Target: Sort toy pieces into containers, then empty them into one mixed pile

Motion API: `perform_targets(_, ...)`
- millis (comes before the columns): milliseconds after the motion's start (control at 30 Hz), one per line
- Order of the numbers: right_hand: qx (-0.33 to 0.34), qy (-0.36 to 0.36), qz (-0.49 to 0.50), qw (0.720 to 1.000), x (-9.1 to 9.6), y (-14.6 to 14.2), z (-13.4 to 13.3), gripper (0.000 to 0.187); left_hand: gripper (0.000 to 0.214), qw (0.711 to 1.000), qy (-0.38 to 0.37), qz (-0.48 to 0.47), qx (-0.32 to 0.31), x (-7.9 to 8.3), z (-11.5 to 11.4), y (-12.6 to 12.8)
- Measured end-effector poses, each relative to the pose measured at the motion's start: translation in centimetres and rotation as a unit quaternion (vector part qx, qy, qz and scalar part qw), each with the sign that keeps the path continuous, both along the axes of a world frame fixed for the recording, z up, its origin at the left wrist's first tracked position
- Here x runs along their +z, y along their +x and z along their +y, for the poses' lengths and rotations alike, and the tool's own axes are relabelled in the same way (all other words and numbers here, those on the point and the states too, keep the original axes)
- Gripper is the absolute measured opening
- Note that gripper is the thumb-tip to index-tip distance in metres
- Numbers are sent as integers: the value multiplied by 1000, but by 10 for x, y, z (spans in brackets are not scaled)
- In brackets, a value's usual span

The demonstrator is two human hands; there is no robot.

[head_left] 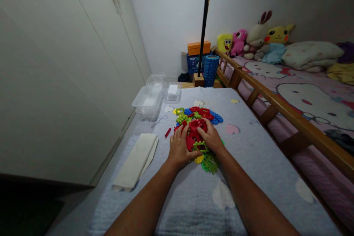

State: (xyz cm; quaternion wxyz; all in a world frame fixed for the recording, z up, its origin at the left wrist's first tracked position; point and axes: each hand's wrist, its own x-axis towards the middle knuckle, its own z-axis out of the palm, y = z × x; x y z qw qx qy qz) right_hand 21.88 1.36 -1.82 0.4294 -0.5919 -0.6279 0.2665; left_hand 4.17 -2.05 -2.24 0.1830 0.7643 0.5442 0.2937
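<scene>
A loose pile of red, green, blue and yellow plastic interlocking pieces lies on the cloth in front of me. My left hand (179, 148) rests along the near left of the pile, fingers stretched forward and thumb pointing right beneath the red and green pieces. At the right, my right hand (212, 137) has its thumb and forefinger around the edge of a red interlocking piece (195, 124); its other fingers are partly hidden. Green pieces (210, 163) and a yellow piece (199, 159) show just below the hands. Blue pieces (217, 117) lie at the far right.
A small red stick (167, 132) lies left of the pile. Beyond it stand clear plastic boxes (148, 99) and a smaller box (173, 93) with white contents. Folded cream cloth (135, 162) lies front left. A wooden bed rail (265, 105) borders the right; a wardrobe (69, 81) the left.
</scene>
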Motion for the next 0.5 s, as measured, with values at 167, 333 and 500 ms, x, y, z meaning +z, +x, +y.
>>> perform_targets(167, 146, -13, 44, 988, 31, -6, 6, 50, 102, 997, 32, -59, 33, -7, 5, 0)
perform_targets(333, 137, 11, 32, 990, 56, 16, 34, 37, 97, 995, 41, -71, 55, -4, 5, 2)
perform_targets(500, -102, -26, -133, 986, 40, 56, 80, 44, 94, 990, 49, -63, 112, -3, 4, 2)
